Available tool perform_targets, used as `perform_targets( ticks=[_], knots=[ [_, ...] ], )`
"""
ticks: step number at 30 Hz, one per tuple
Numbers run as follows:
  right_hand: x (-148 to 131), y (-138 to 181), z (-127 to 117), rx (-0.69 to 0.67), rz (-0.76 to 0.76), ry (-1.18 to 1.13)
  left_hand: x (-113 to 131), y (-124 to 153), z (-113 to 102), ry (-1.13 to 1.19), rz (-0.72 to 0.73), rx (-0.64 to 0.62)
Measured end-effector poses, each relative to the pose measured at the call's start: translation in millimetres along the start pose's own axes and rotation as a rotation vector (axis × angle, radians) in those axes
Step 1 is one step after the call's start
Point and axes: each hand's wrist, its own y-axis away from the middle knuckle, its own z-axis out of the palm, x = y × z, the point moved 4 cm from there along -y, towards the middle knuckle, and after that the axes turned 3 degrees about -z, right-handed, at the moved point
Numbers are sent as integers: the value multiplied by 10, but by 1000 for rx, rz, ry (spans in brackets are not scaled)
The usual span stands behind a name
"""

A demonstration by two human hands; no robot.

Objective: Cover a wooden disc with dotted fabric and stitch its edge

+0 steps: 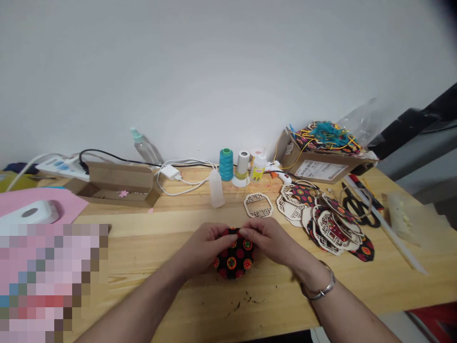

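I log the left hand (202, 247) and right hand (271, 240) close together, their fingers (228, 233) bent and pinching the top edge of a black floral fabric piece (235, 259). That piece lies at the middle of the wooden tabletop (178, 295), directly below the hands. The fingers hide its upper part, so I cannot confirm its full outline or what lies inside it. A lattice wooden frame (258, 205) lies just beyond, not touching the hands. A heap of frames and fabric pieces (321, 219) sits to the right. A pixelated patch (46, 281) blocks the lower left of my view.
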Motion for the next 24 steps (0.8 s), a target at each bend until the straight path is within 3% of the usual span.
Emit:
perform_targets(
  ticks=[7, 15, 24],
  knots=[
    [59, -12, 4, 17, 40, -57, 45, -21, -61, 94, 35, 60],
    [-19, 13, 20, -53, 5, 19, 14, -1, -20, 61, 17, -20],
    [60, -2, 30, -35, 66, -74, 30, -53, -95, 134, 71, 74]
  ],
)
